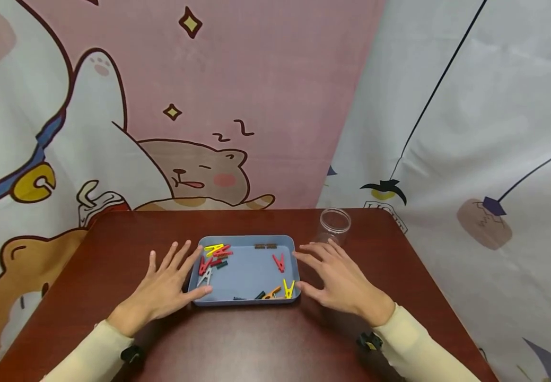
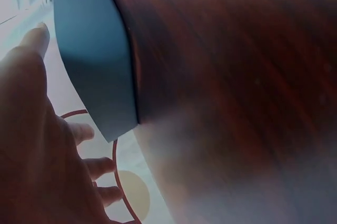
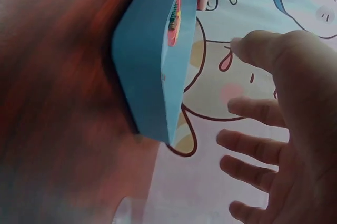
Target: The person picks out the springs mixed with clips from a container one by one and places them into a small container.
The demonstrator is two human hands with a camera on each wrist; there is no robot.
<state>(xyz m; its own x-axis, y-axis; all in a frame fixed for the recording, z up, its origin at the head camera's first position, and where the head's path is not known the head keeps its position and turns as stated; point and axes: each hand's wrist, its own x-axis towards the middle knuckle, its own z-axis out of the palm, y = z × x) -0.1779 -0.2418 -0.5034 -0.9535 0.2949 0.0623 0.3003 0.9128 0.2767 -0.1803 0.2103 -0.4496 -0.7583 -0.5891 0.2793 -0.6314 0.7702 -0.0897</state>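
Note:
A shallow blue-grey tray sits on the table between both hands. At its left lie red, yellow and white clothespins with small dark spring-like pieces. On its right side are a red clothespin, a yellow one and an orange one. Two brown coiled pieces lie near the far wall. My left hand, fingers spread, is at the tray's left edge, its thumb over the rim. My right hand spreads beside the right edge, fingertips close to the rim. Neither holds anything.
A clear round jar stands at the back right of the brown table, just beyond the right hand's fingers. Behind the table hangs a cartoon-printed cloth.

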